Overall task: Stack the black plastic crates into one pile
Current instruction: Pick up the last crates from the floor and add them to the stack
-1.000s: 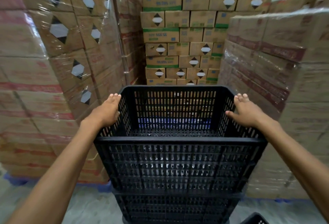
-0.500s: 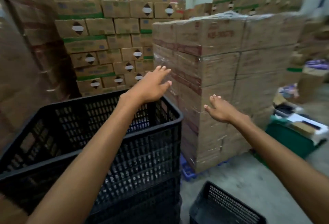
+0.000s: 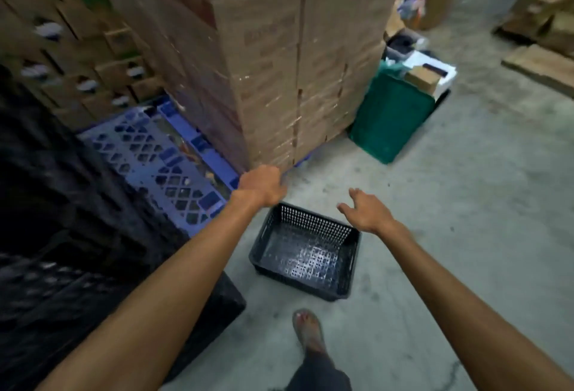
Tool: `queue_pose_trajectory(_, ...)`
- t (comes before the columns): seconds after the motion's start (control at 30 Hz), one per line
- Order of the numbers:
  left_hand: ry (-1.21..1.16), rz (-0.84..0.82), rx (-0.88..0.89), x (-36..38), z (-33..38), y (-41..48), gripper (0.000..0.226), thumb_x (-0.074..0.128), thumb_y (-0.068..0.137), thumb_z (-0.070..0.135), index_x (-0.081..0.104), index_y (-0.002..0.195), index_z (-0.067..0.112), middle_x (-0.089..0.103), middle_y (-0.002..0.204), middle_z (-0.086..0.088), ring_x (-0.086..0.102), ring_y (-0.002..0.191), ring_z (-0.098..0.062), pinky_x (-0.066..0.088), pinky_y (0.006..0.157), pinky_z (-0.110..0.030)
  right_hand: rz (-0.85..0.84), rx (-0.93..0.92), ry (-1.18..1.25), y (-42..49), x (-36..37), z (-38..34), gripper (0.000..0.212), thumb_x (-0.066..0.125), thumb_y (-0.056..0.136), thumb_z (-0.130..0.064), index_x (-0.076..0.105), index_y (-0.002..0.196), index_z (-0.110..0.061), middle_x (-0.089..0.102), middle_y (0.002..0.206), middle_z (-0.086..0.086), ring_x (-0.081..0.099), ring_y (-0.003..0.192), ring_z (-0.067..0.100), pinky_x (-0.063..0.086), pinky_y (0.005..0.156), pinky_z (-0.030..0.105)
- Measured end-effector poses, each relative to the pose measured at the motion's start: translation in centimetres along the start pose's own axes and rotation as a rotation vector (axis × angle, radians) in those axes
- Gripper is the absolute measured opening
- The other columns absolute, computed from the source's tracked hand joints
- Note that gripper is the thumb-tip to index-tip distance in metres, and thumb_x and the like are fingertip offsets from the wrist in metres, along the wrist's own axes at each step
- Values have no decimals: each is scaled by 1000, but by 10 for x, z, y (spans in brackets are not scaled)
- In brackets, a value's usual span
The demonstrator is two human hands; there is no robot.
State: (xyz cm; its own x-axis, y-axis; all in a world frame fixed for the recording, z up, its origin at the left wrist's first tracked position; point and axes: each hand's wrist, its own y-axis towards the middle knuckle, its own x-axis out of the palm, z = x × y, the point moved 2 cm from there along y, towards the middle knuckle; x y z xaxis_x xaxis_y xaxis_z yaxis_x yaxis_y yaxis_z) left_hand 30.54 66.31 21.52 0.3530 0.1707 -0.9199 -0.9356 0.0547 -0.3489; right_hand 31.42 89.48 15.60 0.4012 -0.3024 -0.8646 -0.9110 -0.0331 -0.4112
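Far to the left of our left hand [image 3: 262, 184] stands the pile of black crates [image 3: 71, 251], a dark, blurred mass of slotted plastic walls that fills the frame's left edge. Between that pile and the hand lies a blue pallet [image 3: 164, 158] with a diamond lattice top, carrying the tall wrapped stack of cardboard boxes [image 3: 279, 64] that rises just beyond the knuckles.

Our left hand hangs over the floor with its fingers curled downward, holding nothing; we cannot tell whether it brushes the box corner behind it. Directly below and between both hands sits a single black crate [image 3: 306, 251] on the concrete floor [image 3: 466, 204]. It is shallow and rectangular, empty, its walls perforated with small square holes and its mesh bottom catching a pale sheen.

Our right hand [image 3: 365, 215] hovers above the crate's far right corner, fingers spread loosely and slightly bent, empty too. Below the crate, nearer us, a sandalled foot [image 3: 307, 331] stands on the floor. Beyond the right hand, a green bin [image 3: 391, 117] holds mixed items.
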Motion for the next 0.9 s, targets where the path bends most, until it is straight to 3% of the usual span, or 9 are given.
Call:
queue_pose_trajectory(0.13,-53,-226,-63,138,-31,85,51,48,93,28,47,141,11,55,140,-18,54,126,-36,48,100,-47,-137,137,88,57,113,75,50,41,100,-49,54,129,-10,67,115,22,64,106,39,52,83,41)
queue_pose_trajectory(0.2,-101,-265,-127,203,-48,118,50,51,91,29,50,139,14,55,140,-16,55,126,-35,48,102,-44,-175,186,131,78,169,110,49,42,100,-46,54,133,-13,70,110,23,66,100,42,52,79,42)
queue_pose_trajectory(0.33,-202,-374,-272,336,-81,174,52,56,92,26,47,141,13,55,139,-18,55,125,-36,47,102,-43,-222,404,257,114,281,174,51,50,99,-38,52,139,-8,67,124,23,64,112,40,51,90,41)
queue_pose_trajectory(0.47,-237,-391,-362,457,-124,221,67,58,93,20,28,151,4,33,155,-20,35,142,-34,32,115,-38,-223,602,313,151,378,232,67,53,96,-43,37,150,-6,54,144,19,55,128,38,46,102,41)
queue_pose_trajectory(0.6,-274,-264,-455,536,-164,270,79,59,94,27,16,155,2,21,162,-18,22,149,-33,20,122,-38,-158,704,383,197,448,277,77,57,94,-47,31,153,-6,47,149,19,46,137,37,40,110,42)
queue_pose_trajectory(0.7,-366,-122,-527,574,-182,311,76,61,92,33,26,153,5,35,156,-18,36,143,-33,27,118,-35,-82,765,573,235,490,301,66,63,91,-45,45,145,-13,60,139,12,56,128,32,44,110,42)
queue_pose_trajectory(0.77,-420,-134,-529,594,-190,338,67,63,90,36,41,146,7,50,146,-17,50,133,-32,37,110,-36,-24,828,742,259,510,314,52,66,89,-42,58,133,-16,69,126,7,65,115,28,50,103,43)
queue_pose_trajectory(0.9,-455,-139,-552,622,-197,369,49,61,92,33,59,130,2,62,130,-21,60,118,-35,46,100,-39,58,961,947,290,535,336,40,62,94,-34,64,127,-13,71,115,7,69,102,27,56,95,44)
